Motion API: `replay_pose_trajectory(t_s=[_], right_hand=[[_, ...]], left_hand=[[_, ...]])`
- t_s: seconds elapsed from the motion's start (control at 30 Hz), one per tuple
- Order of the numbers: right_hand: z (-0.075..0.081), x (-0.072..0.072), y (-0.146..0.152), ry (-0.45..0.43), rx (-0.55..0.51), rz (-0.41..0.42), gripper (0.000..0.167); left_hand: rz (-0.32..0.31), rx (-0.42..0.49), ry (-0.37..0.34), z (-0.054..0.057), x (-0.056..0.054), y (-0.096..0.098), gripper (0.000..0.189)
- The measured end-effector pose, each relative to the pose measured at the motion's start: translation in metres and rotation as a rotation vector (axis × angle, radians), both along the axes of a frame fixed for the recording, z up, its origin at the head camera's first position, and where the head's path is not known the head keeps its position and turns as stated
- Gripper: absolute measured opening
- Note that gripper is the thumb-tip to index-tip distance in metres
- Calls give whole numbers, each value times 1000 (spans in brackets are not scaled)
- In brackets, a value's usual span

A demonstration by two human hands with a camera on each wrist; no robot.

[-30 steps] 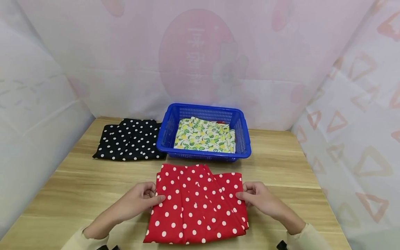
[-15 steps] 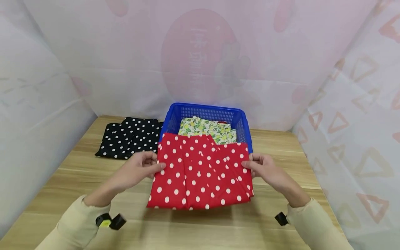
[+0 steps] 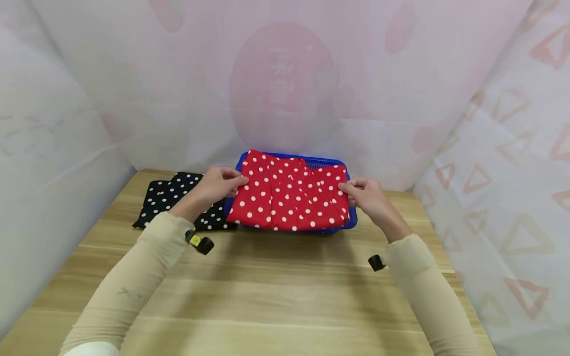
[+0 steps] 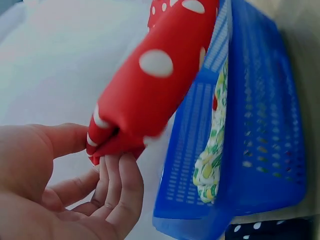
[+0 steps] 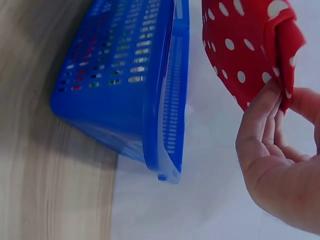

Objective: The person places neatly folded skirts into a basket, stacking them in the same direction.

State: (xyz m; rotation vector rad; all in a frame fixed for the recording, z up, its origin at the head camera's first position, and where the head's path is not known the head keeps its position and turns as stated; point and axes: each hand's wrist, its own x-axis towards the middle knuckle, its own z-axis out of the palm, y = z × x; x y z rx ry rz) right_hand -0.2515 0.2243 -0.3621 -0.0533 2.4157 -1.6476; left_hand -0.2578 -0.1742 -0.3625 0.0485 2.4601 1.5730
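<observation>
A folded red cloth [image 3: 289,198] with white polka dots spans both hands, held over a blue plastic basket [image 5: 107,112]. At its left edge my left hand [image 3: 218,184] pinches the folded layers between thumb and fingers. My right hand [image 3: 365,195] pinches the opposite edge the same way. Both wrist views show the red cloth above the basket's rim. Inside the basket lies a folded white cloth [image 4: 214,150] with a yellow and green lemon print; the red cloth hides it in the head view.
A folded black polka-dot cloth [image 3: 162,195] lies on the wooden table [image 3: 276,291] left of the basket, partly behind the left hand and forearm. Pale printed sheets [image 3: 285,74] stand as walls at the back and both sides.
Both hands have lifted the red cloth off the near part of the table and carried it forward over the basket. The basket and the black cloth stay where they were.
</observation>
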Motion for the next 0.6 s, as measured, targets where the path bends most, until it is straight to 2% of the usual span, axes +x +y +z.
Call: replay_pose_trajectory(t_s=[0.13,0.27,0.4,0.6], right_hand=[[-3,-20,-6,13,62,-52,40],[-7,-33,-12,24,104,-95,38],[-13,-40,-20,57,217,-145,33],[-24,-44,-33,180,448,-168,30]], left_hand=[[41,-22,34,-5,-22,8,37],[70,-100,83,-13,-36,17,35],[73,-184,119,-23,-46,26,35],[56,-306,148,-33,-55,33,33]])
